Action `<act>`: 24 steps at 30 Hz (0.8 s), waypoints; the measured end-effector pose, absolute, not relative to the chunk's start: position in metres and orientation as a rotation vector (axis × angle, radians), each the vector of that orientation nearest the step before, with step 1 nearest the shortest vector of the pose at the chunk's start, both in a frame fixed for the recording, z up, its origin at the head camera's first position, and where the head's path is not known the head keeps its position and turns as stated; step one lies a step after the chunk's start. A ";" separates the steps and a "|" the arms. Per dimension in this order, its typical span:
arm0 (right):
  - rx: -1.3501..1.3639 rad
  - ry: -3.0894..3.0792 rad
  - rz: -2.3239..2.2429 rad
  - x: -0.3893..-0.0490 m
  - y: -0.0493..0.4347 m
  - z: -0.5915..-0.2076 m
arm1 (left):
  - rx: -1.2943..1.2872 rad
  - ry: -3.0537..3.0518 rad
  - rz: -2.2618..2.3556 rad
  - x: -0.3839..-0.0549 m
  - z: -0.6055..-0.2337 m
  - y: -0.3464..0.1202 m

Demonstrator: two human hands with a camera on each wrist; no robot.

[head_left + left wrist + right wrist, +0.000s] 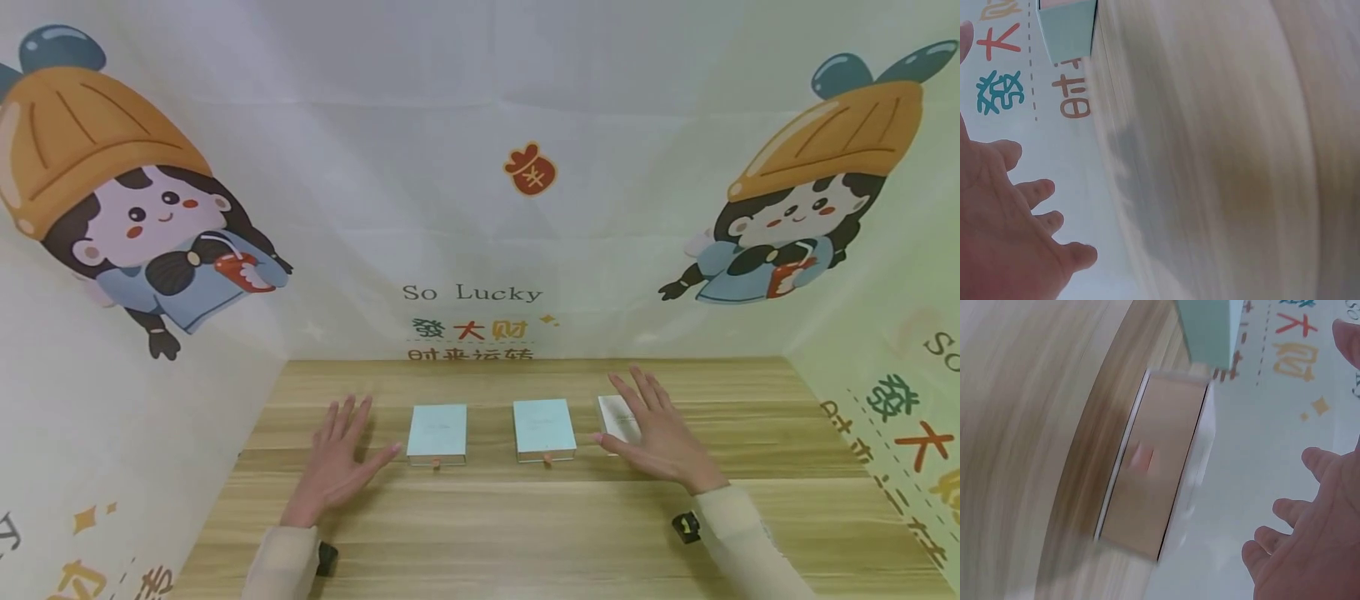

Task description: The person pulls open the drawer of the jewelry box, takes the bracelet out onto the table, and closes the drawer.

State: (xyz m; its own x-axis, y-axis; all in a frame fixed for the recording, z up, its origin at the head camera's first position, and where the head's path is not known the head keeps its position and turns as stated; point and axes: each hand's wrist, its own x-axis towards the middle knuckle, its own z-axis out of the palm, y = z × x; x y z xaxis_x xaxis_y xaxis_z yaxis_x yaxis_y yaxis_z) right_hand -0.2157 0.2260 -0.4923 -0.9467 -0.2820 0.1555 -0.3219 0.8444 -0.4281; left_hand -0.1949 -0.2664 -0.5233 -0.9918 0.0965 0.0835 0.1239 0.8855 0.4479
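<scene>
Two pale blue drawer boxes, the left one and the middle one, lie on the wooden table, each with a small pull tab at its front. A white drawer box lies to their right, partly covered by my right hand in the head view. That hand is spread with straight fingers above the white box and holds nothing. In the right wrist view the white box shows a tan drawer front and a pink tab. To the left of the blue boxes, my left hand spreads its fingers, also holding nothing.
The wooden table meets a printed white cloth backdrop at the back and both sides. A dark wrist device sits at the right sleeve, and another at the left sleeve.
</scene>
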 end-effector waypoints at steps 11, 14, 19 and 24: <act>0.582 -2.874 0.870 -0.212 0.191 -0.491 | -0.146 -2.941 -1.111 -0.202 -0.522 -0.260; 0.587 -2.865 0.942 -0.211 0.182 -0.491 | -0.137 -2.902 -1.232 -0.204 -0.522 -0.258; 0.583 -2.860 1.071 -0.210 0.169 -0.490 | -0.093 -2.832 -1.474 -0.207 -0.518 -0.257; 0.610 -2.827 1.198 -0.211 0.157 -0.488 | -0.073 -2.759 -1.701 -0.210 -0.516 -0.256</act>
State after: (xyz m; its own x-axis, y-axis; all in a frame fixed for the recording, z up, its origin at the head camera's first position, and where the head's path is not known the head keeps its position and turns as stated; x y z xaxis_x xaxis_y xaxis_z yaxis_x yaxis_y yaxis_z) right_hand -0.2110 0.1571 -0.4879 -0.9241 -0.3474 0.1590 -0.3559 0.6311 -0.6892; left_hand -0.2102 -0.2561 -0.5163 -0.9939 0.0909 -0.0618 -0.0144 0.4500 0.8929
